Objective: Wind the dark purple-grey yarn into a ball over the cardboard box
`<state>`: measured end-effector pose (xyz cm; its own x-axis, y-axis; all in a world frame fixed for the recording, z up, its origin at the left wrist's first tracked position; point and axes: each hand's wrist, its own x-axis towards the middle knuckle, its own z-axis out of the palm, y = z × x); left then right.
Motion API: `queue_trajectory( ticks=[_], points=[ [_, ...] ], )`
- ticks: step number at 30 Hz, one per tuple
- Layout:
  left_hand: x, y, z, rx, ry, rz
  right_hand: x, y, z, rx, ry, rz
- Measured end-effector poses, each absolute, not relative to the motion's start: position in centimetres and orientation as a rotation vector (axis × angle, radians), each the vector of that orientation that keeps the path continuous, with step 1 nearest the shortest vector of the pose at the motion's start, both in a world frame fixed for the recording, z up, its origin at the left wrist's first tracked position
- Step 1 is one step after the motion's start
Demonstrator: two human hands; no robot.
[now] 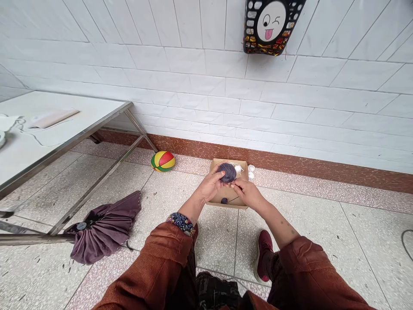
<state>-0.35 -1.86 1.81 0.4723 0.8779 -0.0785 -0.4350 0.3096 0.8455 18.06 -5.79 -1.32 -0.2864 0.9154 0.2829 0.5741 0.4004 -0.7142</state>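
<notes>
My left hand (213, 183) is closed round a dark purple-grey ball of yarn (228, 172), its thumb pressed on the side of the ball. Close by on the right, the fingers of my right hand (245, 190) are pinched together at the ball's lower edge; what they grip is too small to make out, possibly a strand. Below both hands a shallow cardboard box (234, 203) rests on the floor. Inside it lie a small dark ball (224, 200) with a thin dark line beside it, and a white item (238, 168) partly hidden behind the yarn.
White round items (251, 172) sit just right of the box. A coloured ball (163, 161) lies by the wall, left of it. A folded purple umbrella (106, 226) is near the metal-legged table (64, 129). A black basket (272, 26) hangs on the tiled wall.
</notes>
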Motion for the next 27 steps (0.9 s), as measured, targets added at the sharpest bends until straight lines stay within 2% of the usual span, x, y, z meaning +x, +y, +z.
queue_trajectory(
  ticks=[7, 15, 20, 27],
  points=[
    [-1.6, -0.8, 0.8, 1.191, 0.979, 0.960, 18.4, -6.8, 2.3, -1.130, -1.925, 0.665],
    [-1.2, -2.3, 1.2, 1.338, 0.605, 0.657, 19.4, -5.4, 1.3, -1.243, -1.715, 0.449],
    [-0.8, -2.8, 1.8, 1.152, 0.344, 0.667, 19.4, -5.0, 0.5, -1.304, -1.619, 0.559],
    [-0.8, -2.5, 1.9, 0.961, 0.433, 0.810, 18.5, -5.3, -0.4, -1.334, -1.682, 0.716]
  ],
)
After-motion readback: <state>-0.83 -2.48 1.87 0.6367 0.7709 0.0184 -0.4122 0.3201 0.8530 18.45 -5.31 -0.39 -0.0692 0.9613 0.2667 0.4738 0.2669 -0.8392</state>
